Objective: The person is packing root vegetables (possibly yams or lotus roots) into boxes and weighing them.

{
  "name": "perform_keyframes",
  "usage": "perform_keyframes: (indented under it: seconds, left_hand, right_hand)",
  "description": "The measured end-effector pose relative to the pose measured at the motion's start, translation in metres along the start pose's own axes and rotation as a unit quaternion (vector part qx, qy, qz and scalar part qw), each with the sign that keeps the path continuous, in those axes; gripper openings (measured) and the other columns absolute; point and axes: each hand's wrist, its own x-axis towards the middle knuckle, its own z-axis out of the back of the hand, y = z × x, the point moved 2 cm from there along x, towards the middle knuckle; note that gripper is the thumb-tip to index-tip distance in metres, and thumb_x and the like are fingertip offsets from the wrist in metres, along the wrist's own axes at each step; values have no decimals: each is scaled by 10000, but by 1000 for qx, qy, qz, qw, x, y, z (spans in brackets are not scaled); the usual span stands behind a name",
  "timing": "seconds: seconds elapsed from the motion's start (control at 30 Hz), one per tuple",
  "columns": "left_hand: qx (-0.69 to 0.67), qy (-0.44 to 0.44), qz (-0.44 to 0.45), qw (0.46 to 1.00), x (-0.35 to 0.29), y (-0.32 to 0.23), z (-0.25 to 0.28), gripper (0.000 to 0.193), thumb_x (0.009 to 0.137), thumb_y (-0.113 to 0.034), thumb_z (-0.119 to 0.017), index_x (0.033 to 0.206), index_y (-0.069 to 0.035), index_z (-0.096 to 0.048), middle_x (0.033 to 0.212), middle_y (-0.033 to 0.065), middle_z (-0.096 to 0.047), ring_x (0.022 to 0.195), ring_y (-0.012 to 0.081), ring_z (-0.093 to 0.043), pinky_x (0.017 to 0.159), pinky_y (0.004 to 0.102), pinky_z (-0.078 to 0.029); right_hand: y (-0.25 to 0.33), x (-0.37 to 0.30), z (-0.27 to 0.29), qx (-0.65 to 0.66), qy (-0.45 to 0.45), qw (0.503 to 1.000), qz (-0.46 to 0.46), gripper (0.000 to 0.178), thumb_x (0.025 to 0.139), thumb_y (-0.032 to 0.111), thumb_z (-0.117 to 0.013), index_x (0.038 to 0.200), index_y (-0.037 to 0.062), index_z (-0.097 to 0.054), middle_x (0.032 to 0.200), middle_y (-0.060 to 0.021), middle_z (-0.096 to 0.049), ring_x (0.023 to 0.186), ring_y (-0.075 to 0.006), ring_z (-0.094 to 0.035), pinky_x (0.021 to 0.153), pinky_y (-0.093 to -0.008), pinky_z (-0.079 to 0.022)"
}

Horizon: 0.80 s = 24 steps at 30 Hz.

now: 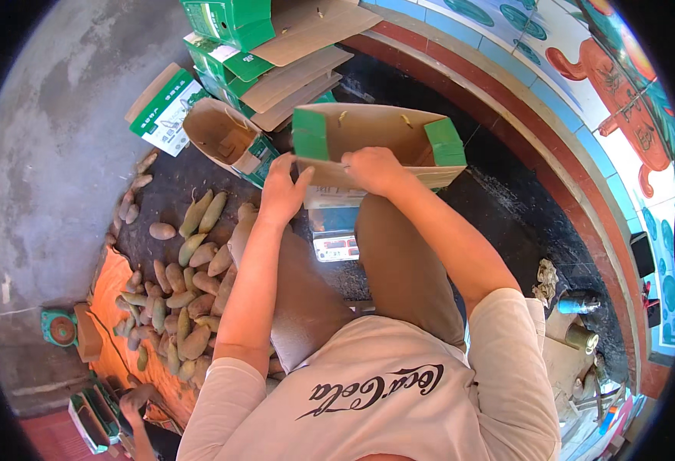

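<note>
An open cardboard carton (380, 142) with green end flaps stands in front of my knees, and its inside shows no contents. My right hand (374, 169) is closed over the carton's near rim. At the near left corner is my left hand (282, 192), thumb and fingers apart, close against the cardboard; whether it touches is hard to make out. Beneath the carton sits a blue scale (334, 221) with a pale display panel (336, 248).
Left of my legs lies a heap of oblong brown and green produce (176, 300), partly on an orange sheet (114, 296). Another open carton (218, 134) and stacked flattened cartons (295, 73) stand at the far left. A person's hand (139, 399) shows at lower left beside a carton (90, 421).
</note>
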Motion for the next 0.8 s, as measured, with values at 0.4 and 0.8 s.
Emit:
perform_keyframes:
  seconds: [0.4,0.8]
  left_hand:
    - [176,204,11,963,-1,9,-14,420,791,-337,-578,1123,-82,-549,1111,194,-554,1035,343,-524,873,395,-416]
    - [214,202,-4,956,1,3,-26,335,795,-262,-587,1052,-48,-592,1027,192,-596,976,340,-560,843,377,-427]
  right_hand:
    - [-105,-192,43,43,-248,949,-188,130,780,107,-550,889,64,-605,886,-136,-609,831,-319,-585,702,-387,-476]
    - [-165,-482,-23,-4,89,865,-494,313,663,38,-553,962,110,-609,933,-129,-597,904,-305,-568,796,-386,-464]
